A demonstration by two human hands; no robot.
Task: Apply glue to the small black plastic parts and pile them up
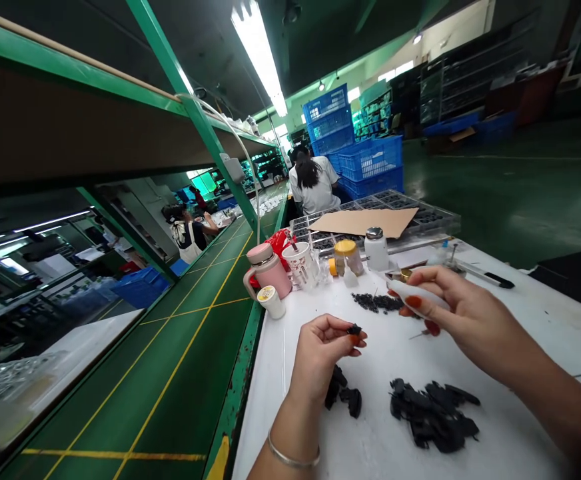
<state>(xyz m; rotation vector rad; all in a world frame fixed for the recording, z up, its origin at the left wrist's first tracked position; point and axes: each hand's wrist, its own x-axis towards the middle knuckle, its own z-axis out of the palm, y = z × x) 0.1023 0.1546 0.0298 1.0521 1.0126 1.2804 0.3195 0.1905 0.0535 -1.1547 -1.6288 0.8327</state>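
My left hand (323, 350) is closed in a pinch on a small black part (354, 329) held above the white table (520, 427). My right hand (450, 303) is wrapped round a small white squeeze bottle (415, 295), its tip pointing left toward the black part. Under my left hand lie two or three black plastic pieces (345, 398). A larger heap of black plastic pieces (433, 415) lies to the right of them. A scatter of tiny black parts (378, 303) sits just beyond my hands.
A pink mug (268, 270), a paper cup (300, 263), a small white cup (272, 301), a yellow-lidded jar (346, 257) and a white bottle (375, 248) stand at the table's back. Behind them are part trays under cardboard (365, 221). A green conveyor (180, 353) runs left. A seated person (314, 181) and blue crates (365, 160) lie beyond.
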